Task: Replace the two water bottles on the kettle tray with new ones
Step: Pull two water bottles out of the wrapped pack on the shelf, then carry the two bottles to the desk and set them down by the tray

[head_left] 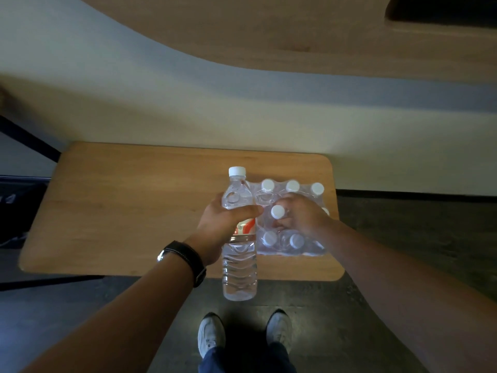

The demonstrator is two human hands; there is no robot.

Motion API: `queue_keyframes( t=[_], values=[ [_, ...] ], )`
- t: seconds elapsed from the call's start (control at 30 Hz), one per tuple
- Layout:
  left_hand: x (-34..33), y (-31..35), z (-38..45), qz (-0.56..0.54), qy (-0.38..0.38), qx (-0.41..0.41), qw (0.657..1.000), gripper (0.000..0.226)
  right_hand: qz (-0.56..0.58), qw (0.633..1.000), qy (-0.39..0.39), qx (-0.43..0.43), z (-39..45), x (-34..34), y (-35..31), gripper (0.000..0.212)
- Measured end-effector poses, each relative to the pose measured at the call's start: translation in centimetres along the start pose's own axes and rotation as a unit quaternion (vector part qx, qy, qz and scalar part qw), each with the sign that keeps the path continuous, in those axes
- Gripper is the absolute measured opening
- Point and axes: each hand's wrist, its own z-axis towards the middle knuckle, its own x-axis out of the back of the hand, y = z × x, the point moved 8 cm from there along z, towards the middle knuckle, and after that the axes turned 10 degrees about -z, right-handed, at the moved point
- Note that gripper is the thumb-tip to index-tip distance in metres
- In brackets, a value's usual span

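My left hand (224, 224) grips a clear water bottle (238, 267) with a white cap and a red-and-white label, held above the front edge of the wooden table. A shrink-wrapped pack of water bottles (291, 239) lies on the table's right side. My right hand (302, 215) reaches into the pack, its fingers closed around the neck of a second bottle (277, 211) with a white cap. The kettle tray is not in view.
The low wooden table (121, 211) with rounded corners stands against a pale wall. A wooden shelf or counter (295, 36) overhangs above. The dark floor and my two white shoes (212, 335) are below. Dark objects sit at the far left.
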Motion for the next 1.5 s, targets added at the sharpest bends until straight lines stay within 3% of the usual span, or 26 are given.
queue_keyframes(
  t=[0.13,0.23,0.33,0.43,0.53,0.6,0.67,0.87,0.97,1.1,1.37,1.5],
  values=[
    [0.1,0.4,0.3,0.002,-0.004,-0.006,1.000,0.034,0.090,0.995,0.047,0.020,-1.3,1.0,0.5,0.039],
    [0.1,1.0,0.3,0.002,0.002,-0.001,1.000,0.047,0.232,0.964,0.123,0.038,-3.0,4.4,0.9,0.030],
    [0.0,1.9,0.2,0.003,0.011,-0.004,1.000,0.049,0.296,0.937,0.187,0.024,-4.2,9.3,1.8,0.023],
    [-0.2,2.8,-0.1,-0.005,0.022,-0.012,1.000,0.043,0.424,0.877,0.225,0.000,-4.8,13.4,2.3,0.004],
    [-0.4,3.7,-0.8,-0.022,0.036,-0.014,0.999,0.042,0.553,0.799,0.232,-0.040,-4.3,14.7,2.5,0.031],
    [-0.5,4.5,-1.7,-0.035,0.039,-0.019,0.998,0.050,0.625,0.754,0.191,-0.063,-3.7,14.6,1.2,0.035],
    [-0.6,5.4,-3.1,-0.043,0.041,-0.031,0.998,0.058,0.659,0.737,0.135,-0.070,-3.1,14.4,-1.0,0.036],
    [2.1,7.4,-9.7,-0.098,0.092,-0.069,0.989,0.055,0.649,0.755,-0.022,-0.090,-3.7,13.0,-10.1,0.043],
    [5.0,8.3,-14.1,-0.127,0.133,-0.086,0.979,0.049,0.607,0.789,-0.069,-0.068,-4.8,12.9,-16.0,0.042],
    [9.9,9.7,-21.1,-0.167,0.172,-0.107,0.965,0.057,0.531,0.840,-0.110,-0.025,-6.2,13.0,-25.6,0.042],
    [24.5,11.6,-38.2,-0.196,0.261,-0.171,0.929,0.037,0.431,0.877,-0.206,0.051,-11.1,9.1,-48.2,0.046],
    [33.0,11.2,-47.0,-0.197,0.309,-0.192,0.910,0.056,0.405,0.884,-0.223,0.072,-14.1,5.9,-59.2,0.047]
  ],
)
